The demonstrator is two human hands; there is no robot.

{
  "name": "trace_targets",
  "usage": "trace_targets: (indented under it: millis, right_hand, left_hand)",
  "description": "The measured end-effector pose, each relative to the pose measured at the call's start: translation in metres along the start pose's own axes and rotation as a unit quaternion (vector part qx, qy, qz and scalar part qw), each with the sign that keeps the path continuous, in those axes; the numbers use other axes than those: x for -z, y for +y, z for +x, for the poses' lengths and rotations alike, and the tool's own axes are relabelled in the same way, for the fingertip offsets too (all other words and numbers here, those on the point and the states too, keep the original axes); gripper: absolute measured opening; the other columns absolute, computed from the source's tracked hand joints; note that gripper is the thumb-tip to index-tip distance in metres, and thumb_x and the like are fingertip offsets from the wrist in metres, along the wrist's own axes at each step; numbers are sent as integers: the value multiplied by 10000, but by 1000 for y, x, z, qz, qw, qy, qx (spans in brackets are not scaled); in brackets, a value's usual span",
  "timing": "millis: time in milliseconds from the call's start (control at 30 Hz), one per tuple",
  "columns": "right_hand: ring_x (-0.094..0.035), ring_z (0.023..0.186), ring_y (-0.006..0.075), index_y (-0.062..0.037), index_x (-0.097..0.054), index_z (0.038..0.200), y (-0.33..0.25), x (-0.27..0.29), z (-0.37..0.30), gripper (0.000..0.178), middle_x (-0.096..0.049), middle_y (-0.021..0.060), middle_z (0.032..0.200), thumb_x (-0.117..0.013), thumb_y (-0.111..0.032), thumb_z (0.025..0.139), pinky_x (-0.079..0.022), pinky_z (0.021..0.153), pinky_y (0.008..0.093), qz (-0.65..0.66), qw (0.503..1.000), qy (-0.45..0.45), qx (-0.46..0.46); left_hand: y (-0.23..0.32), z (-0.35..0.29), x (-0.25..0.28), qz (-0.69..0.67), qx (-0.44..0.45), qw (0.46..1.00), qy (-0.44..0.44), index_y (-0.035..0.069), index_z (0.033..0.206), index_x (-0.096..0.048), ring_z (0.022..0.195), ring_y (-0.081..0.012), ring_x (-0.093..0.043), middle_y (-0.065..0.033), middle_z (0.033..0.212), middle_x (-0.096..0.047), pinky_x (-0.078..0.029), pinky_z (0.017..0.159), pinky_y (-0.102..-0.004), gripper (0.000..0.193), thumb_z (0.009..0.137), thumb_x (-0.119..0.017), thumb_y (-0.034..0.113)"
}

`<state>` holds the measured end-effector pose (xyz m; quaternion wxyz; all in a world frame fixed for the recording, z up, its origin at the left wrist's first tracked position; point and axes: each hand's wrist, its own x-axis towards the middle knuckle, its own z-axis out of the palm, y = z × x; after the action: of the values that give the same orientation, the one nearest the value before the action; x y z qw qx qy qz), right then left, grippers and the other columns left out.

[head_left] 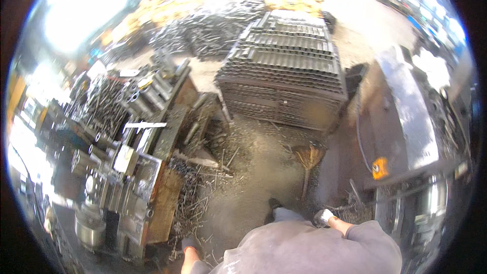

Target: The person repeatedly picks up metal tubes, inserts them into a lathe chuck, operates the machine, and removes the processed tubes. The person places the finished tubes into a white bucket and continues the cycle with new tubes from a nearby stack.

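My right hand (323,217), in a whitish work glove, hangs low beside my body on the right. Its fingers are too small and blurred to make out, and I see nothing clearly held in it. My left hand (188,244), in a greyish glove, is down at the lower left, near the wooden side of the machine bench (165,205). Motion smears its fingers. Metal shavings (190,213) lie heaped on the floor beside that bench. A broom (308,157) with a straw head stands or leans ahead of my right hand.
A tall stack of metal tubes (284,66) in a brown metal frame stands ahead. On the left, a lathe-like machine (116,182) carries metal pieces. At right are a workbench (408,106) and an orange-yellow control box (379,168) on a cable. Scraps litter the floor (248,167).
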<state>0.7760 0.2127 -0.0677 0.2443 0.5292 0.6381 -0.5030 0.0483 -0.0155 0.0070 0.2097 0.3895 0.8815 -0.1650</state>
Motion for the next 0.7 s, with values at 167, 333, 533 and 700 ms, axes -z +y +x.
trace_targets:
  millis: [167, 333, 533, 700]
  right_hand:
    - [-764, 1114, 246, -205, -808, 1168, 8, 78, 103, 344, -802, 19, 1204, -549, -372, 1017, -593, 877, 396, -335, 925, -42, 176]
    - [-756, 1101, 254, -239, -816, 1150, -75, 199, 198, 331, -797, 20, 1199, -629, -409, 936, -601, 918, 399, -408, 895, 10, 182]
    - [-744, 1116, 277, -224, -812, 1078, -242, 264, 227, 228, -793, 38, 1135, -683, -287, 901, -595, 926, 397, -610, 724, 112, 302]
    - [-732, 752, 242, -100, -802, 1006, -379, 204, 175, 250, -770, 129, 874, -650, -284, 930, -596, 713, 388, -301, 896, 102, 309]
  left_hand:
    - [42, -102, -69, 0, -28, 980, -198, 200, 1306, -757, 1281, -312, -689, -132, 1391, -713, -597, 913, -488, 423, 958, -630, 404]
    - [23, -162, -102, -115, 171, 963, -171, 164, 1310, -730, 1196, -346, -732, -186, 1322, -740, -599, 928, -495, 423, 972, -626, 395]
    - [-136, -198, -117, -24, 556, 825, 103, 33, 1518, -498, 1287, -351, -663, -266, 1471, -617, -549, 1015, -488, 552, 1104, -498, 398]
    - [-205, -251, -48, -444, 634, 424, 470, -9, 1476, -530, 1325, -415, -608, -280, 1475, -595, -511, 1065, -499, 561, 1132, -451, 426]
